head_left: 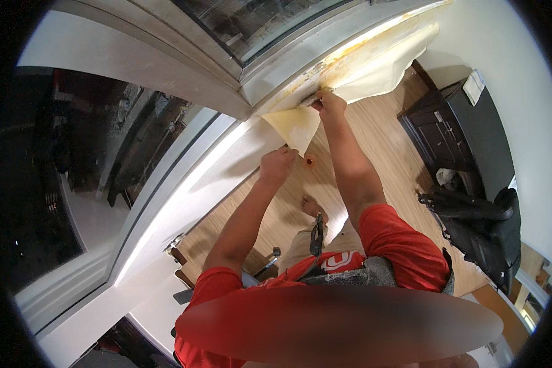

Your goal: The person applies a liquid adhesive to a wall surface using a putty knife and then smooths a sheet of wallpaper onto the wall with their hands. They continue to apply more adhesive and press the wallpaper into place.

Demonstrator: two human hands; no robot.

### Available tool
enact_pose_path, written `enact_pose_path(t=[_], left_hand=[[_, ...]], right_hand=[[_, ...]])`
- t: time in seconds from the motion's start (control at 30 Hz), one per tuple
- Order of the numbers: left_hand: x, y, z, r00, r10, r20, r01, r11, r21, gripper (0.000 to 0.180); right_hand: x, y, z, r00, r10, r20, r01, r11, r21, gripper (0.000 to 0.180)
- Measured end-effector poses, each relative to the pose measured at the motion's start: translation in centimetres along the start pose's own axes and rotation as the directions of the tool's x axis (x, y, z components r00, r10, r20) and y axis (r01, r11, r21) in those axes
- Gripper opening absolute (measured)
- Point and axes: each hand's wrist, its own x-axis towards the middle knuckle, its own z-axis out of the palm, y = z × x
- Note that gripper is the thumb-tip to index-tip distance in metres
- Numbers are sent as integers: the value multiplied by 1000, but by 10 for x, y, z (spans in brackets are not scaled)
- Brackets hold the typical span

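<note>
A cream flap of wallpaper point(295, 127) hangs peeled away from the low wall under the window. My left hand point(278, 165) is closed, pinching the flap's lower corner between thumb and fingers. Farther along the wall, my right hand point(331, 105) is closed around a thin flat tool that looks like a scraper point(311, 100). Its end lies against the wall near the flap's upper edge, and the grip hides most of it. Beyond the right hand, a longer loosened sheet of wallpaper point(383, 70) droops from the wall, below a bared strip with yellow-brown stains point(337, 58).
Window frames point(245, 104) stand above the wall. On the wood-look floor point(374, 122) lies a small orange ring-shaped thing point(310, 161) near my bare foot. To the right are a dark cabinet point(438, 132) with a white cloth point(473, 88) on top and a black bag point(478, 227).
</note>
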Motion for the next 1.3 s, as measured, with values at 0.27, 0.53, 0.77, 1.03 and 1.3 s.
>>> enact_pose_path(t=[0.27,0.53,0.77,1.03,1.3], left_hand=[[-4,7,3,1000,-24,-6,24,999,-25,20],[4,15,1,999,-2,-38,0,998,-55,21],[8,29,-5,997,-77,29,76,996,44,14],[11,29,0,998,-61,12,61,998,3,20],[12,29,1,999,-54,4,54,998,-11,20]], right_hand=[[-59,-79,11,999,-29,39,29,999,-13,18],[-6,-56,-53,996,-22,-83,13,994,-111,23],[4,-17,-33,975,-20,-222,-18,986,-167,34],[9,-15,-9,995,102,-5,-101,992,74,30],[-49,-69,13,999,31,32,-32,998,47,29]])
